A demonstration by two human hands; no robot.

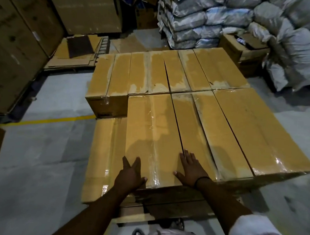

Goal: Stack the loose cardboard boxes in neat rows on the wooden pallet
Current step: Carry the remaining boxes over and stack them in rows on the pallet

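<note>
Your left hand (pixel 130 173) lies flat with the fingers spread wide, palm down on the near left corner of the nearest top box (pixel 153 135), thumb pointing toward 3 o'clock along the box's near edge and fingertips aimed at 12. Your right hand (pixel 191 168) is likewise flat and splayed, holding nothing, pressed on the same box's near right corner, with its fingertips reaching across the dark seam to the neighbouring box (pixel 209 136) at 1 o'clock. A dark band (pixel 202 179) circles your right wrist, and a pale rolled sleeve (pixel 252 228) covers that arm near the bottom edge at 5 o'clock. Both forearms run up from 6 o'clock and angle slightly inward. The box under your palms is taped with clear film and sits in the near row of the top layer; a third box (pixel 263 130) lies alongside at 2 o'clock. Beyond them, at 12 o'clock, the far row of boxes (pixel 167 71) stands edge to edge. At 10 o'clock from your left hand, a lower box (pixel 103 154) sits one layer down, leaving a step in the stack. A strip of the wooden pallet (pixel 134 214) shows beneath the stack at 6 o'clock. A yellow floor line (pixel 48 120) runs off at 9 o'clock, tall cartons (pixel 18 43) stand at 10, and stacked sacks (pixel 200 21) fill 1 o'clock.
</note>
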